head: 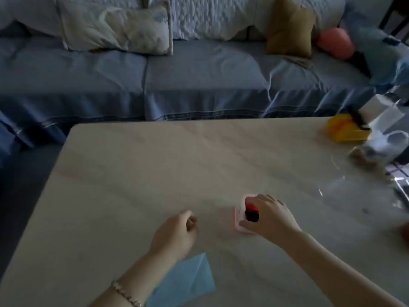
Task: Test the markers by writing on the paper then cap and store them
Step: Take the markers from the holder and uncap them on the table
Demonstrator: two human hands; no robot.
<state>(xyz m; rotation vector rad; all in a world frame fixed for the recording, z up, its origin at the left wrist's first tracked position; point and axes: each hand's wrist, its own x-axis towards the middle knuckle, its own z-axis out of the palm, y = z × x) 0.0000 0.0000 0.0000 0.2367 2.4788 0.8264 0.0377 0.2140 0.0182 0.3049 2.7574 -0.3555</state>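
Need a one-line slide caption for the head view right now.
Right hand on the marker holder, left hand loosely curled beside it, blue paper on the table.

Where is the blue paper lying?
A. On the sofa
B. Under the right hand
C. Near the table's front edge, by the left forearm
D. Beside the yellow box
C: the blue paper lies flat at the near edge of the table, partly under the left forearm.
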